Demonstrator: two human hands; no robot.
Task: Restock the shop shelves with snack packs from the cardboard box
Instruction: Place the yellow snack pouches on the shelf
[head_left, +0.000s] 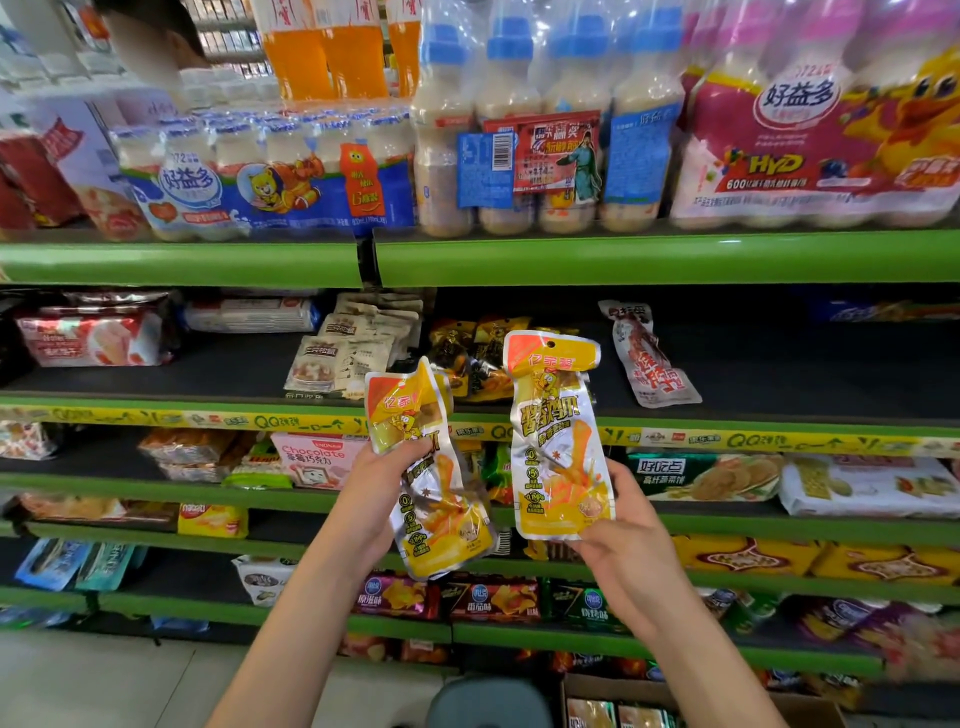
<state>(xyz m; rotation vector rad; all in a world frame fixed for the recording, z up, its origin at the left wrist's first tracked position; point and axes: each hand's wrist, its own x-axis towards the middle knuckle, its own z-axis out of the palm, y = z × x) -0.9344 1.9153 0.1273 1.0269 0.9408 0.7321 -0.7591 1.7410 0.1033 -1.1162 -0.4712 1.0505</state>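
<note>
My left hand (375, 486) grips a bent stack of yellow and silver snack packs (434, 499) in front of the shelves. My right hand (618, 535) pinches the bottom corner of one more yellow snack pack (558, 441) and holds it upright. Both packs hover before the second green shelf (779, 410), where similar yellow packs (475, 358) lie at the middle. The cardboard box (675, 701) sits open on the floor at the bottom right, with more packs inside.
Bottled drink multipacks (545, 140) fill the top shelf. A red and white snack pack (649, 358) lies right of the yellow ones, beige packs (353, 343) left. Lower shelves hold biscuits and crisps. A dark round stool (488, 701) stands below my arms. A person (156, 36) is at top left.
</note>
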